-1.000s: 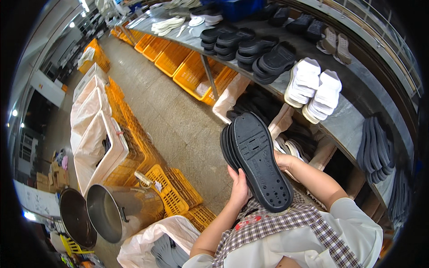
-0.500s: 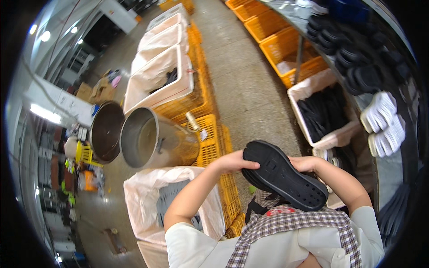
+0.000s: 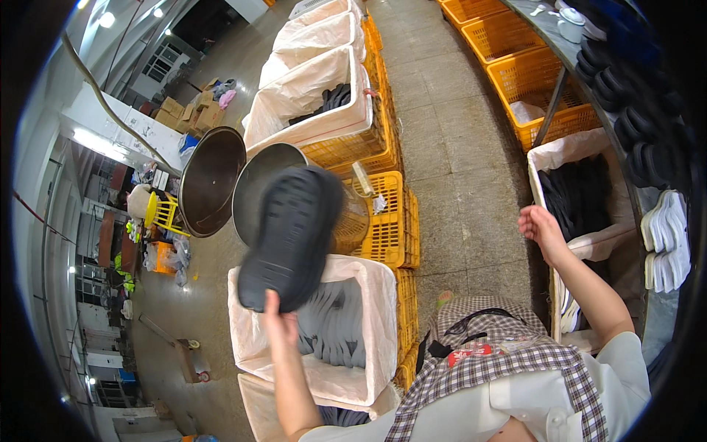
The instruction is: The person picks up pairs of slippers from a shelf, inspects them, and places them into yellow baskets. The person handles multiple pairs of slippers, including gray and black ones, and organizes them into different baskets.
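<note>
Black rubber shoe soles (image 3: 293, 236), seemingly two laid together, are gripped at one end by my left hand (image 3: 280, 320), thumb on the face. They are held raised and tilted in front of a metal drum (image 3: 258, 173) and over a pink-lined crate (image 3: 379, 324). Inside that crate stand rows of grey soles (image 3: 335, 324). My right hand (image 3: 543, 232) holds nothing; its fingers are loosely bent and slightly apart. Near it is another lined crate (image 3: 541, 166) packed with black soles (image 3: 578, 195).
Yellow crates (image 3: 387, 221) and more lined bins (image 3: 313, 103) run along the left of the aisle (image 3: 464, 169). At right, a table (image 3: 537, 22) carries black soles (image 3: 637, 140) and white soles (image 3: 666, 239), with yellow crates (image 3: 508, 74) under its edge. A brown round lid (image 3: 212, 180) stands by the drum.
The soles have moved left from in front of my body, now in my left hand alone. My right hand has let go and shifted toward the right-hand crate. The view has shifted.
</note>
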`<state>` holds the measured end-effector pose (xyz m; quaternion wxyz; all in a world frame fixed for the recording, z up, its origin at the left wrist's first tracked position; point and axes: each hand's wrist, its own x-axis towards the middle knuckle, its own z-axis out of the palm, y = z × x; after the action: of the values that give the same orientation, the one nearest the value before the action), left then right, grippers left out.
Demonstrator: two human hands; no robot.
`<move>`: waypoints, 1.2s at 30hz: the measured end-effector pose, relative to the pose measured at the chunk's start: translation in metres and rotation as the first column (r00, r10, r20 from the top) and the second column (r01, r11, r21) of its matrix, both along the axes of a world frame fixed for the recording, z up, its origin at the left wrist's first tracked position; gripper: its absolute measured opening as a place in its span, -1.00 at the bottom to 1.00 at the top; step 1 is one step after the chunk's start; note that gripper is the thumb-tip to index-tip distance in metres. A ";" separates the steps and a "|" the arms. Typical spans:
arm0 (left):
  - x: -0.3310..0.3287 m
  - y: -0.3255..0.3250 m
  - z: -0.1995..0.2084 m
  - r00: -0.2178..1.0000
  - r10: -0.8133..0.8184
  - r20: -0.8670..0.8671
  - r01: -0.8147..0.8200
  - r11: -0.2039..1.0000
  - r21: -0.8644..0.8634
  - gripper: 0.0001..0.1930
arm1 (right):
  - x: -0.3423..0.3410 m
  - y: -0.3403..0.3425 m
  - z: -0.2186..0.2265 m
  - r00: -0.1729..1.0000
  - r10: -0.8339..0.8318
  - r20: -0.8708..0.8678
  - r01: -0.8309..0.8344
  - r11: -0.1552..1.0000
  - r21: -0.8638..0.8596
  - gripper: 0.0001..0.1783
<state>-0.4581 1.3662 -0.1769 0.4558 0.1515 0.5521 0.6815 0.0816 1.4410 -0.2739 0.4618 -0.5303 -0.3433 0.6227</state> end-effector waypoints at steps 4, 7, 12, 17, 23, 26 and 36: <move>-0.099 0.066 0.013 0.891 0.255 -0.377 -0.226 0.967 0.121 -0.47 | -0.042 -0.021 -0.025 0.990 0.132 0.058 -0.130 0.991 -0.040 -0.75; -0.161 0.134 -0.009 0.632 0.193 -0.750 -0.245 0.969 0.044 -0.49 | -0.071 -0.043 -0.036 0.982 0.181 0.047 -0.179 0.983 -0.040 -0.77; -0.210 0.215 -0.065 0.126 -0.264 -0.956 -0.366 0.884 -0.292 -0.38 | -0.087 -0.077 -0.043 0.989 0.102 0.112 -0.086 0.987 -0.133 -0.80; -0.208 0.248 -0.087 -0.129 -0.455 -0.881 -0.375 0.845 -0.382 -0.39 | -0.088 -0.101 -0.045 0.991 -0.081 0.107 0.104 0.969 -0.223 -0.82; -0.185 0.286 -0.098 -0.345 -0.644 -0.683 -0.300 0.765 -0.570 -0.58 | -0.103 -0.116 -0.052 0.984 -0.014 0.177 0.054 0.973 -0.224 -0.84; -0.174 0.300 -0.115 -0.382 -0.682 -0.623 -0.290 0.729 -0.620 -0.60 | -0.105 -0.128 -0.052 0.982 -0.015 0.187 0.062 0.967 -0.249 -0.82; -0.166 0.313 -0.154 -0.445 -0.732 -0.517 -0.304 0.666 -0.681 -0.49 | -0.103 -0.182 -0.065 0.951 -0.101 0.293 0.193 0.932 -0.308 -0.80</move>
<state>-0.6242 1.6790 -0.3309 -0.0344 0.6113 0.7799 -0.1297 -0.0211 1.2594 -0.3391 0.3598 -0.7053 -0.2523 0.5562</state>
